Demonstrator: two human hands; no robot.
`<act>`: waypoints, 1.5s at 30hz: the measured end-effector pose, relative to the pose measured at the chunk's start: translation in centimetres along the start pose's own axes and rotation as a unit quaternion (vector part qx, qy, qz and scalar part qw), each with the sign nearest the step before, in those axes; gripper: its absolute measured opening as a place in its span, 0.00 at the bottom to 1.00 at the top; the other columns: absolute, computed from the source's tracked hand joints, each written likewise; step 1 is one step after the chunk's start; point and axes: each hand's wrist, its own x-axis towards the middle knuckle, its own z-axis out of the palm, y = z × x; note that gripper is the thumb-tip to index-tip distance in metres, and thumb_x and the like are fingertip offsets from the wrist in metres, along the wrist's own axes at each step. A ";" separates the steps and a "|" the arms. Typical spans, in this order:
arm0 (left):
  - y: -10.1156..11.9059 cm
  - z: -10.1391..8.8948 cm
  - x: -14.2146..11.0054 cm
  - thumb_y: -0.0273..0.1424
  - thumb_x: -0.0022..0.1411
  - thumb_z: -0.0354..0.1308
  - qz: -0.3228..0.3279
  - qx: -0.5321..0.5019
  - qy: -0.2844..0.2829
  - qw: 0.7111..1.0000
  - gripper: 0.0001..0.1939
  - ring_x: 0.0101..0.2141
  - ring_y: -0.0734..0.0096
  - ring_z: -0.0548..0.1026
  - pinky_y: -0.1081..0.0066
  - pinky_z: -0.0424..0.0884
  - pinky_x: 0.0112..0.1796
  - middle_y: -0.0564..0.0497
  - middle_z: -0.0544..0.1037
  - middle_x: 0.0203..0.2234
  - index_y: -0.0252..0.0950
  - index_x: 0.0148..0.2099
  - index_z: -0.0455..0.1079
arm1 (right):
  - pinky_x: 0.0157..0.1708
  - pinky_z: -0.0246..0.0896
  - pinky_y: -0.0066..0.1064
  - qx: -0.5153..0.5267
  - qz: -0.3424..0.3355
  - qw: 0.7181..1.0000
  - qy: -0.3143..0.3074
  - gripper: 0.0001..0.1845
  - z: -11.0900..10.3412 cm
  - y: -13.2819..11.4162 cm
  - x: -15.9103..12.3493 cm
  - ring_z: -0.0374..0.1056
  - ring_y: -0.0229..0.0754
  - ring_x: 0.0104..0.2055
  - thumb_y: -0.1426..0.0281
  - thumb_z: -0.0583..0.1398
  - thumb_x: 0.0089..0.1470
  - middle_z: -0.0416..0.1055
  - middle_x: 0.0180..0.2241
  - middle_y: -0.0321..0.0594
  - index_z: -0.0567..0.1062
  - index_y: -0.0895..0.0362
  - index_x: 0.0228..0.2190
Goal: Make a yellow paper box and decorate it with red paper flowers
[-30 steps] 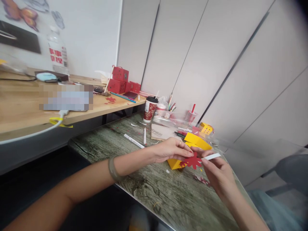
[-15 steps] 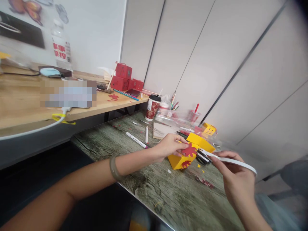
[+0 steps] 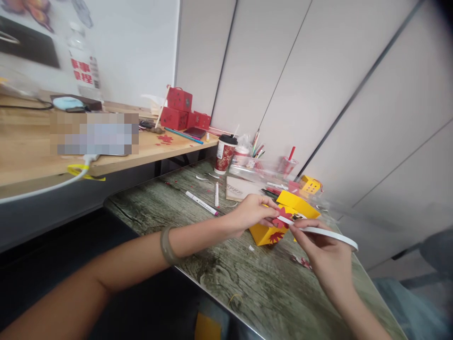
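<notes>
My left hand (image 3: pixel 255 213) pinches a red paper leaf cutout (image 3: pixel 284 212) between thumb and fingertips, just above a yellow paper box (image 3: pixel 261 232). Curved white tape (image 3: pixel 331 232) is held in my right hand (image 3: pixel 327 257), thumb against fingers. Its narrow free end lies across the red cutout. Another red leaf (image 3: pixel 276 237) shows on the side of the box, whose yellow flap (image 3: pixel 297 203) stands raised behind my fingers. Scissors behind my right hand are mostly hidden.
Two white markers, one of them a long marker (image 3: pixel 201 203), lie left of the box. Farther back stand a lidded paper cup (image 3: pixel 225 155) and a small yellow box (image 3: pixel 310 184). Red boxes (image 3: pixel 175 118) sit on the raised wooden desk (image 3: pixel 24 165). Red scraps (image 3: pixel 300 261) lie near my right hand.
My right hand has moved left toward my left hand, bringing the tape's end from beside the red cutout onto it. My left hand keeps its pinch. The view has shifted slightly.
</notes>
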 end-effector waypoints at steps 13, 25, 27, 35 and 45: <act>0.0 0.0 -0.1 0.20 0.49 0.61 -0.007 0.023 0.003 1.000 0.04 0.23 0.79 0.73 0.67 0.70 0.38 0.52 0.74 0.21 0.28 0.30 0.68 | 0.28 0.65 0.29 -0.006 0.018 1.000 -0.003 0.07 0.2 -0.1 -0.1 0.68 0.38 0.28 0.64 0.64 0.43 0.70 0.26 0.35 0.72 0.53 0.25; -0.4 -0.3 -0.2 0.20 0.52 0.54 -0.001 0.039 -0.009 0.999 0.04 0.24 0.81 0.72 0.76 0.69 0.33 0.52 0.74 0.22 0.29 0.28 0.69 | 0.24 0.64 0.28 -0.018 0.006 1.000 -0.014 0.08 0.1 -0.2 -0.2 0.67 0.37 0.24 0.63 0.63 0.44 0.71 0.24 0.36 0.72 0.55 0.24; -0.3 -0.3 -0.3 0.22 0.54 0.53 0.000 0.032 -0.012 0.999 0.05 0.25 0.80 0.73 0.75 0.69 0.33 0.52 0.74 0.23 0.29 0.28 0.70 | 0.23 0.64 0.28 -0.017 0.002 1.000 -0.013 0.09 0.1 -0.1 -0.2 0.68 0.37 0.24 0.62 0.62 0.44 0.71 0.24 0.36 0.72 0.55 0.25; -0.4 -0.2 -0.2 0.26 0.46 0.63 0.006 0.058 -0.015 0.998 0.07 0.26 0.78 0.72 0.73 0.69 0.35 0.51 0.76 0.23 0.29 0.30 0.74 | 0.22 0.65 0.28 -0.020 -0.008 0.999 -0.025 0.09 0.2 0.0 -0.3 0.68 0.38 0.24 0.62 0.62 0.45 0.72 0.25 0.37 0.72 0.55 0.25; -1.1 -0.7 0.2 0.26 0.44 0.60 0.045 0.157 -0.011 0.987 0.06 0.23 0.77 0.70 0.77 0.65 0.28 0.52 0.76 0.20 0.29 0.26 0.75 | 0.23 0.66 0.28 -0.088 -0.070 0.993 -0.027 0.08 0.2 -0.7 -0.7 0.69 0.37 0.24 0.63 0.60 0.48 0.72 0.25 0.36 0.71 0.55 0.26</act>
